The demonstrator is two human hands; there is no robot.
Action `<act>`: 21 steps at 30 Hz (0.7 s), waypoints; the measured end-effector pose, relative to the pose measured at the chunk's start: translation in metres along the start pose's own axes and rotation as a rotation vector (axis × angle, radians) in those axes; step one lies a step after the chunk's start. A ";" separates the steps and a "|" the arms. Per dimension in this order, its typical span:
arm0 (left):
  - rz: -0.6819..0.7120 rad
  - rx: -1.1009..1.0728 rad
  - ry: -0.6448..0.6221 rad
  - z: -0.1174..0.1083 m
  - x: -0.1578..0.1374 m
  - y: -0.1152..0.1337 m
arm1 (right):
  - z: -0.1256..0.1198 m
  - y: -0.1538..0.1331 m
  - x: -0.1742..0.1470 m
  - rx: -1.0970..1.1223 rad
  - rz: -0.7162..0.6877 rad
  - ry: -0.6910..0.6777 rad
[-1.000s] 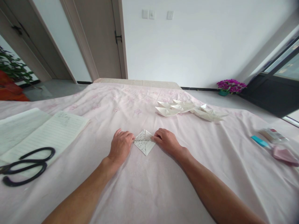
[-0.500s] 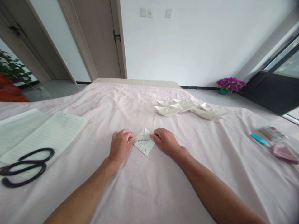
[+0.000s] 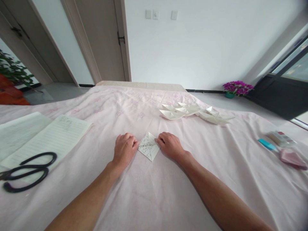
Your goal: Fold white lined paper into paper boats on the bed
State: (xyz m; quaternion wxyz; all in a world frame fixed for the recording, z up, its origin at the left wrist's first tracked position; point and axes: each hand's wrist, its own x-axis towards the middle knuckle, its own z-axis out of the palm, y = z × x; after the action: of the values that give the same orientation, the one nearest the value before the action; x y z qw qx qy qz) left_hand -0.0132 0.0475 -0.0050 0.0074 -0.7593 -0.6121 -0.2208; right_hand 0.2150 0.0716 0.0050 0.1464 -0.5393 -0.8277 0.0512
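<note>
A small diamond of folded paper (image 3: 148, 148), covered in handwriting and creased across its middle, lies on the pink bedsheet (image 3: 144, 192). My left hand (image 3: 125, 148) pinches its left corner, fingers curled and closed. On the opposite side, my right hand (image 3: 169, 144) grips the right corner between thumb and bent fingers. The upper right flap of the paper stands slightly raised. Beyond my right hand rest several folded paper boats (image 3: 172, 114), grouped close together.
At the left, black-handled scissors (image 3: 31, 171) lie partly over an open lined notebook (image 3: 55, 134). To the right are a blue eraser-like block (image 3: 266, 144), a clear packet (image 3: 281, 138) and a pink cloth-like item (image 3: 292, 158). Purple flowers (image 3: 238, 87) stand on the floor beyond.
The folded paper's upper right flap has lifted a little and its outline has shifted slightly. Both hands keep nearly the same place and hold.
</note>
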 end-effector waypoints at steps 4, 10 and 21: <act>0.027 0.067 -0.002 0.000 0.001 0.002 | -0.002 -0.002 0.001 -0.018 0.007 -0.015; 0.060 0.152 -0.004 0.004 0.001 0.002 | -0.002 -0.003 0.002 -0.036 0.004 -0.012; 0.036 0.219 -0.030 0.005 0.001 0.004 | 0.001 -0.001 0.002 -0.052 0.001 -0.008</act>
State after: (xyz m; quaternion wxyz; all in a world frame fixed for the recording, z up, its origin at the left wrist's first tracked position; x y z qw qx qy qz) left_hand -0.0074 0.0485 -0.0085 0.0849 -0.7680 -0.6189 -0.1411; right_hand 0.2127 0.0729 0.0051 0.1289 -0.5430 -0.8291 0.0322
